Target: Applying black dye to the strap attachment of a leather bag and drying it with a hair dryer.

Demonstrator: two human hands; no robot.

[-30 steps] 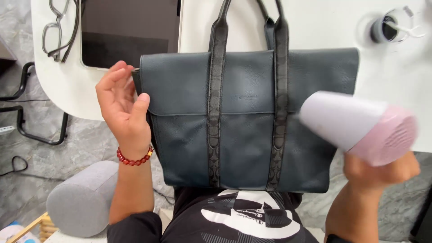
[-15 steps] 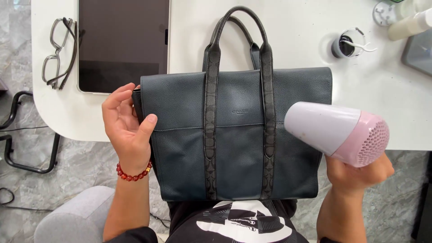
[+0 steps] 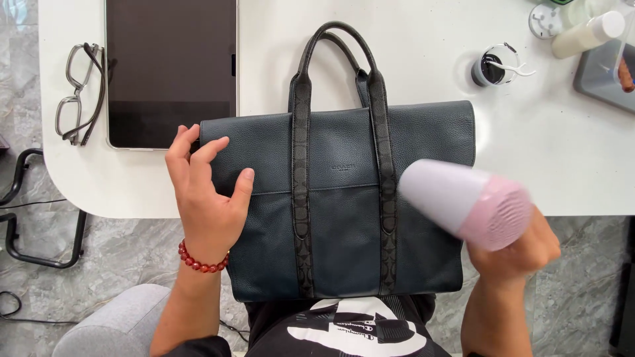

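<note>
A dark navy leather tote bag (image 3: 344,198) with two patterned straps lies flat, half on the white table (image 3: 562,158), half over my lap. My left hand (image 3: 205,192), a red bead bracelet at its wrist, grips the bag's upper left edge, fingers on the front and thumb spread. My right hand (image 3: 516,254) holds a pale pink and white hair dryer (image 3: 463,201) whose nozzle points left over the bag's right side.
A dark tablet (image 3: 170,69) and black-framed glasses (image 3: 79,92) lie at the table's left. A small round black container (image 3: 489,68), a cream bottle (image 3: 585,34) and a grey tray (image 3: 605,76) sit at the back right. A grey stool (image 3: 112,327) stands below left.
The view has shifted down the table, showing more of the tablet and bag handles. The hair dryer has moved left, over the bag's right edge. My left hand stays on the bag's left edge.
</note>
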